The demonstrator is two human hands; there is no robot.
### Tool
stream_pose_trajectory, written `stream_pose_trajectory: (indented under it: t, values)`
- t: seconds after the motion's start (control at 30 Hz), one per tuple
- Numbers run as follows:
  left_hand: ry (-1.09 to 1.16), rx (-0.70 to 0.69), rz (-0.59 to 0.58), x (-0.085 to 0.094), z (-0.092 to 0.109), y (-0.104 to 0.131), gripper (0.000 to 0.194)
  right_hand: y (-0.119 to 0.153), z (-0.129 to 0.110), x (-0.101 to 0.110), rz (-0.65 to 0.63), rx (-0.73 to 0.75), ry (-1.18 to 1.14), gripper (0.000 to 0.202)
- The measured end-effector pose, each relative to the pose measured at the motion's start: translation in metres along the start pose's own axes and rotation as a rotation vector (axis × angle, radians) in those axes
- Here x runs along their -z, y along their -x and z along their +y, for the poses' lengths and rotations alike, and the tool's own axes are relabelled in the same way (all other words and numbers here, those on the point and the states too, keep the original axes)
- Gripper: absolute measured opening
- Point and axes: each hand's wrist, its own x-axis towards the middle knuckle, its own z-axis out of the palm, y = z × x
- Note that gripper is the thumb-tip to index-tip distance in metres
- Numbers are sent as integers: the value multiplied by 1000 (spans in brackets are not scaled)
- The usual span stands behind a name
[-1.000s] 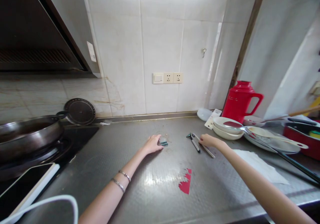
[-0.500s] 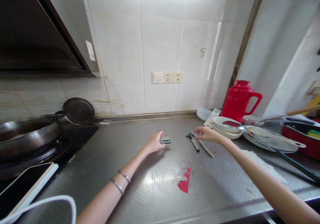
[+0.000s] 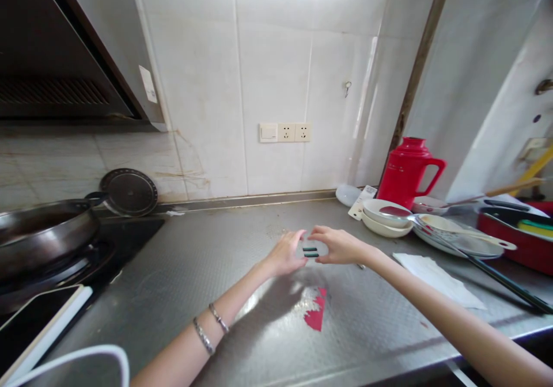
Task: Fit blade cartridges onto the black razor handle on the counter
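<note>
A small clear case (image 3: 310, 252) with two dark green strips is held above the steel counter (image 3: 194, 249). My left hand (image 3: 286, 253) grips its left side between thumb and fingers. From the right, my right hand (image 3: 339, 245) pinches the other side of the same case. The razor and the thin pale handle on the counter are mostly hidden behind my right hand and forearm. A torn red patch (image 3: 316, 312) lies on the counter below my hands.
On the left are a pan (image 3: 47, 231) on the stove and a phone (image 3: 43, 329) with a white cable. At the right stand a red thermos (image 3: 401, 174), stacked bowls (image 3: 386, 223), a plate with utensils, a white cloth (image 3: 436, 277) and a red pot (image 3: 510, 237).
My left hand has moved right and raised the clear case. My right hand has come left from beside the razor and taken hold of the case's other side. The view has shifted slightly.
</note>
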Motion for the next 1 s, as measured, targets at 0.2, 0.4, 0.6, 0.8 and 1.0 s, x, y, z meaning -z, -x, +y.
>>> stream_pose_trajectory:
  t: [0.2,0.4,0.6,0.8,1.0]
  values:
    - [86,40,15,4,-5,9,83,1,45,-6,1,48,-207,54]
    - [45,163,42,27,-36,28,65,21,136,-16,-57,-160,-298,58]
    - [-46,227,71,43,-59,42,49,38,183,-36,-165,-341,-238,65]
    - [-69,254,91,46,-70,48,41,34,184,-41,-188,-387,-255,64]
    - [-70,289,114,47,-90,54,36,34,174,-41,-218,-466,-280,71]
